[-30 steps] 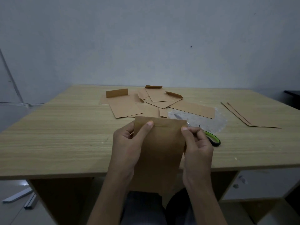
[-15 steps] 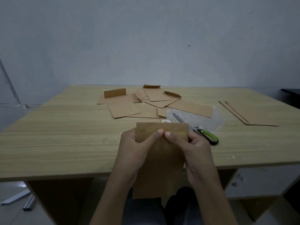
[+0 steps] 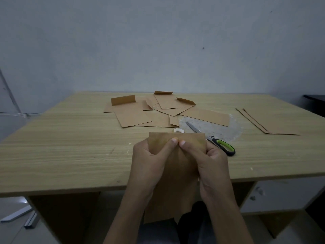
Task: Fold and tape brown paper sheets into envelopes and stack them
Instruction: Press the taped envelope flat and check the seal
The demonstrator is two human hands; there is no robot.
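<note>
I hold a brown paper sheet (image 3: 175, 182) upright in front of the table's near edge, its top folded over. My left hand (image 3: 151, 161) grips its left side and my right hand (image 3: 209, 161) grips its right side. Both thumbs press side by side on the folded top strip near the middle. The sheet's lower part hangs down over my lap. A loose pile of folded brown envelopes (image 3: 140, 115) lies at the middle back of the table. A roll of white tape (image 3: 179, 130) peeks out just behind the sheet's top edge.
Scissors (image 3: 221, 146) with black and green handles lie right of my hands on a scuffed patch. Flat brown sheets (image 3: 270, 122) rest at the far right of the wooden table (image 3: 61, 147). A wall stands behind the table. Metal bars lie on the floor at lower left.
My thumbs have slid inward from the sheet's top corners to meet at the middle of the fold. The sheet has dropped slightly lower, uncovering the tape roll and scissors.
</note>
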